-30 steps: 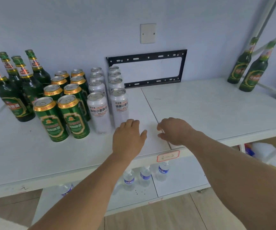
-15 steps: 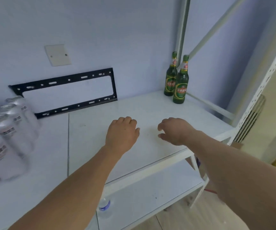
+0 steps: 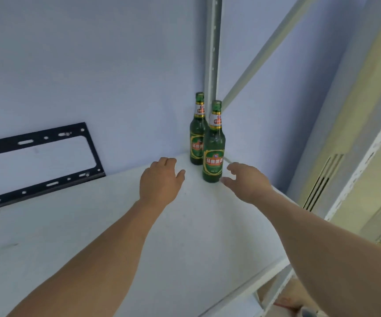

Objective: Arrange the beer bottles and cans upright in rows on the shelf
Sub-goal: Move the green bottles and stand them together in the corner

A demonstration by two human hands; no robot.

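Both arms are stretching toward the shelf's [image 3: 116, 225] back right corner, left hand [image 3: 159, 181] and right hand [image 3: 245, 179] spread, grasping nothing, flanking two upright green beer bottles [image 3: 213, 147].

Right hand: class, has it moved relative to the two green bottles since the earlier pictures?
Yes. The right hand has closed in on the front bottle, open beside its base; the bottles stand upright in the shelf corner as before.
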